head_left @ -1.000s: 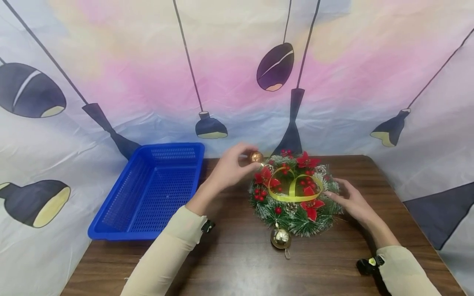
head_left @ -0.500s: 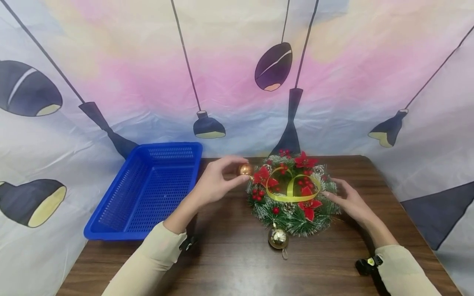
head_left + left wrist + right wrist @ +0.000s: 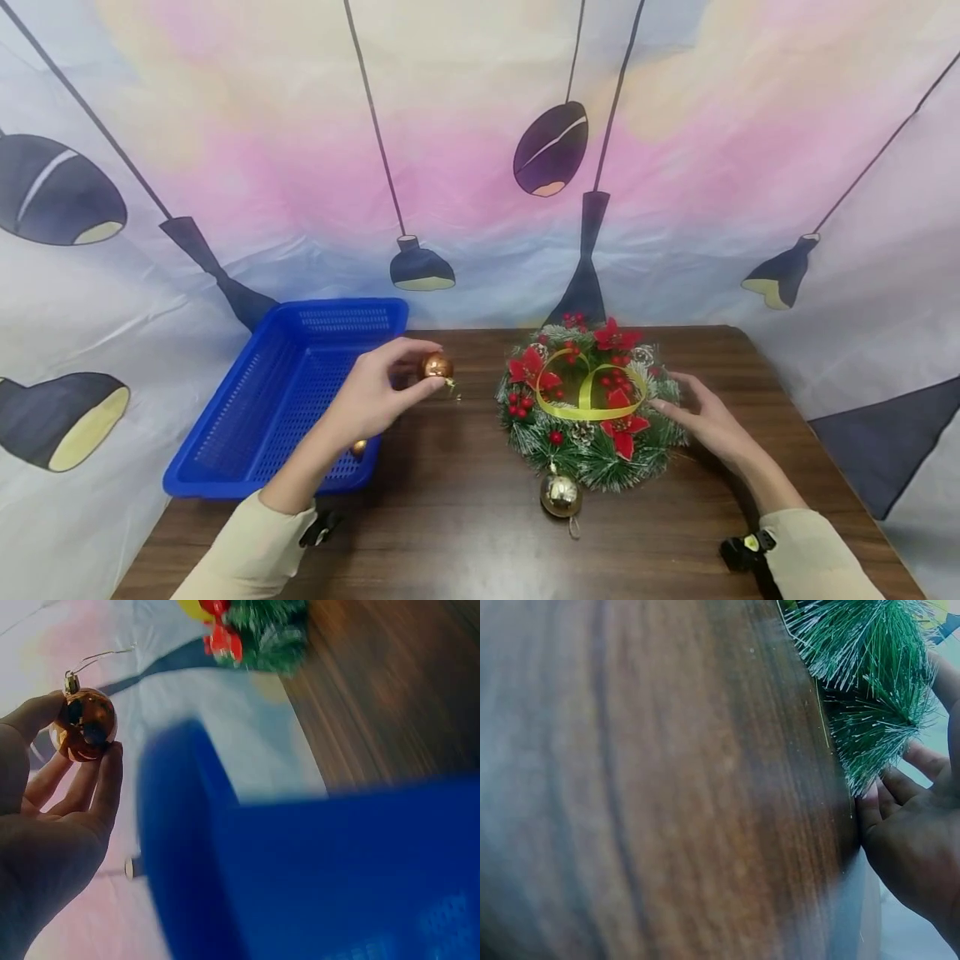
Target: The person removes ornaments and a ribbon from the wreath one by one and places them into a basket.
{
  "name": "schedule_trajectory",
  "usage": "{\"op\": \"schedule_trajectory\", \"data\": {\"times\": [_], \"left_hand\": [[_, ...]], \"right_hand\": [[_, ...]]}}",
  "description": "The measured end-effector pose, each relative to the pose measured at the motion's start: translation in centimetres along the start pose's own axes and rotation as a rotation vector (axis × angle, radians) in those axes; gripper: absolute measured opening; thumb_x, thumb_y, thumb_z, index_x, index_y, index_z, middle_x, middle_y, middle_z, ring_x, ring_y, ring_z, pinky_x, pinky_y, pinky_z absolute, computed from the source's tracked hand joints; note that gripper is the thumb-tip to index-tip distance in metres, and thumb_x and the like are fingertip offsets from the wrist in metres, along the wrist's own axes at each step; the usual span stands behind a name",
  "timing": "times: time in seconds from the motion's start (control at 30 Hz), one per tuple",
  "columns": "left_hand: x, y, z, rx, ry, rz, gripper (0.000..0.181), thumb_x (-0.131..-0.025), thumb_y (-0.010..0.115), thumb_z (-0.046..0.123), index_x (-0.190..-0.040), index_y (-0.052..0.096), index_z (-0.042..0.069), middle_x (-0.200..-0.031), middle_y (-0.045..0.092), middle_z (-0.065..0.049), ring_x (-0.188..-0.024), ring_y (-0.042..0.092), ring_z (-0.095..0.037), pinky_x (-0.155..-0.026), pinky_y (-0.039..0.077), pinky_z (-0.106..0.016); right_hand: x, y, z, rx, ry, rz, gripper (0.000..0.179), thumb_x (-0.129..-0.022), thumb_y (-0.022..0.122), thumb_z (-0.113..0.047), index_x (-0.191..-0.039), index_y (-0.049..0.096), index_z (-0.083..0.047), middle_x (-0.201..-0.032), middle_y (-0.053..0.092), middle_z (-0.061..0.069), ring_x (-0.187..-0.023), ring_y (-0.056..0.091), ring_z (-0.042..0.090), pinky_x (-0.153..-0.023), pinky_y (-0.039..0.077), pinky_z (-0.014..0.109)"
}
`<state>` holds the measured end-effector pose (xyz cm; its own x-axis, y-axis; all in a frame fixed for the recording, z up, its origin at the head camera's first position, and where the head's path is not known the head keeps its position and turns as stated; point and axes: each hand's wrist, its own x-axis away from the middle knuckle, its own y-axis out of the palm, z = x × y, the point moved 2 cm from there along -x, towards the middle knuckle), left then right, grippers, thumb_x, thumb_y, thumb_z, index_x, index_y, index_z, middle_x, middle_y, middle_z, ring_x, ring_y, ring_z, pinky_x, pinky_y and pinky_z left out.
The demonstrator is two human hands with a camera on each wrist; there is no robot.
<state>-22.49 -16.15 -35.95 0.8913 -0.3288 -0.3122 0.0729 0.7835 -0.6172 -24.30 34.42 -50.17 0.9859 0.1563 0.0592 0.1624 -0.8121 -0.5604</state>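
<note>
My left hand (image 3: 375, 392) pinches a shiny copper-coloured Christmas ball (image 3: 437, 367) between thumb and fingers, over the right rim of the blue basket. In the left wrist view a thin loop hangs off the gold cap of that Christmas ball (image 3: 86, 724). A green Christmas wreath (image 3: 600, 454) with red poinsettias, berries and frosted tips lies on the table. Its right side is gripped by my right hand (image 3: 712, 425), thumb on top and fingers at the outer edge. A gold Christmas ball (image 3: 561, 497) sits at the wreath's front, and a yellow ribbon (image 3: 581, 412) loops over its middle.
On the left stands the blue perforated basket (image 3: 217, 417); a small gold ball (image 3: 358, 448) shows inside it beside my left forearm. The brown wooden table (image 3: 465, 533) ends at a wall cloth (image 3: 480, 167) printed with lamps.
My left hand has drawn the copper Christmas ball away from the wreath, leftward to the basket's rim. A gold ball in the basket has come into sight. My right hand has stayed at the wreath.
</note>
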Motion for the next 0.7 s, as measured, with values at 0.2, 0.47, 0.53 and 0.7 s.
{"op": "schedule_trajectory", "data": {"times": [0.2, 0.47, 0.53, 0.7], "left_hand": [[1.5, -3.4, -1.8, -0.085, -0.021, 0.055, 0.039, -0.097, 0.081, 0.023, -0.133, 0.07, 0.013, -0.13, 0.07, -0.005, -0.119, 0.07, -0.024, -0.098, 0.059, -0.041], [3.2, -7.0, -4.2, -0.179, -0.047, 0.149, 0.04, -0.099, 0.078, 0.025, -0.137, 0.068, 0.013, -0.125, 0.071, -0.007, -0.115, 0.071, -0.027, -0.092, 0.055, -0.016], [3.4, -7.4, -4.9, -0.188, -0.054, 0.156, 0.04, -0.1, 0.078, 0.025, -0.136, 0.068, 0.012, -0.124, 0.071, -0.008, -0.114, 0.071, -0.028, -0.091, 0.051, -0.009], [3.5, -7.7, -6.7, -0.217, -0.09, 0.136, 0.039, -0.1, 0.077, 0.027, -0.134, 0.068, 0.01, -0.122, 0.072, -0.01, -0.113, 0.071, -0.03, -0.093, 0.057, -0.021]], "right_hand": [[0.1, 0.2, -0.2, -0.012, -0.001, -0.004, 0.086, -0.105, 0.064, -0.048, -0.167, 0.023, -0.005, -0.168, 0.021, 0.033, -0.147, 0.03, 0.06, -0.108, 0.037, 0.076], [0.0, 0.2, -0.3, -0.013, 0.003, -0.011, 0.087, -0.105, 0.065, -0.048, -0.167, 0.023, -0.005, -0.169, 0.02, 0.031, -0.149, 0.025, 0.06, -0.11, 0.034, 0.077], [0.0, 0.2, -0.2, -0.013, 0.006, -0.01, 0.087, -0.105, 0.065, -0.048, -0.167, 0.023, -0.006, -0.17, 0.02, 0.031, -0.149, 0.025, 0.06, -0.11, 0.035, 0.077], [-0.1, 0.0, -0.1, -0.016, 0.014, -0.005, 0.088, -0.105, 0.065, -0.049, -0.167, 0.022, -0.005, -0.17, 0.02, 0.031, -0.15, 0.025, 0.06, -0.11, 0.035, 0.077]]}}
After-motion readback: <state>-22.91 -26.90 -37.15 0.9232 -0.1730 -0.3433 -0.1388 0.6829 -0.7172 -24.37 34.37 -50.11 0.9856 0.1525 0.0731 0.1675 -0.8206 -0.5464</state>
